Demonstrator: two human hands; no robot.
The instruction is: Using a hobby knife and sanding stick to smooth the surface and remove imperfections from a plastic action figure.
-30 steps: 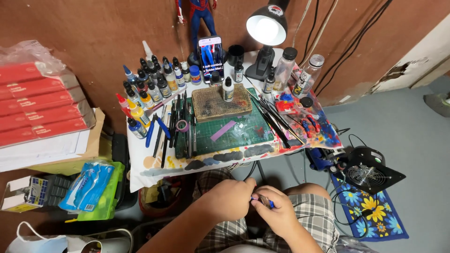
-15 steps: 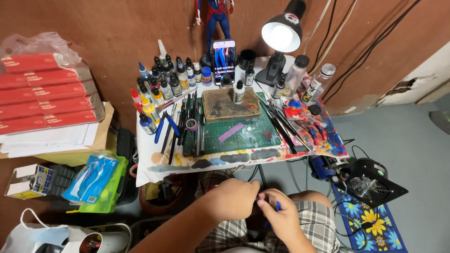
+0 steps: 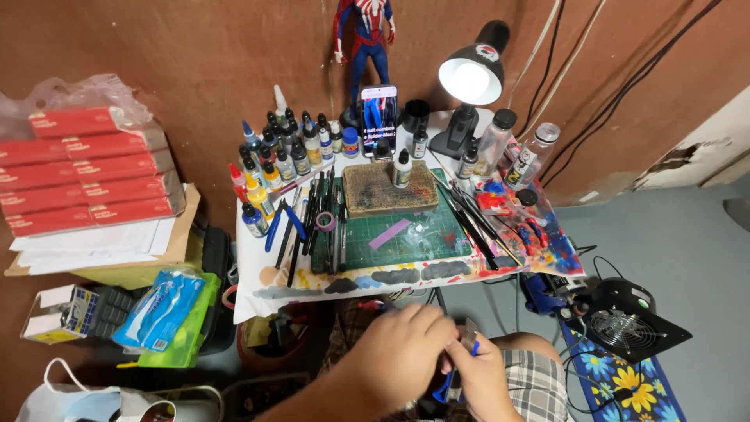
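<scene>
Blue tool (image 3: pixel 451 380) now sits clenched in both hands' grip, left (image 3: pixel 402 352), right (image 3: pixel 486 377), at counter's (image 3: pixel 258 293) six o'clock, nearer than before.

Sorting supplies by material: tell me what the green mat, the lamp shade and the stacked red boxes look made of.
Green mat: matte rubbery vinyl, probably, with a printed grid.
Lamp shade: glossy black, either plastic or painted metal.
Red boxes: likely cardboard, with flat printed faces and sharp folded edges.

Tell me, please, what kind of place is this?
Probably a home hobby corner for painting miniatures: a small paint-stained table with many paint bottles, a green cutting mat, brushes and a lit desk lamp.
</scene>
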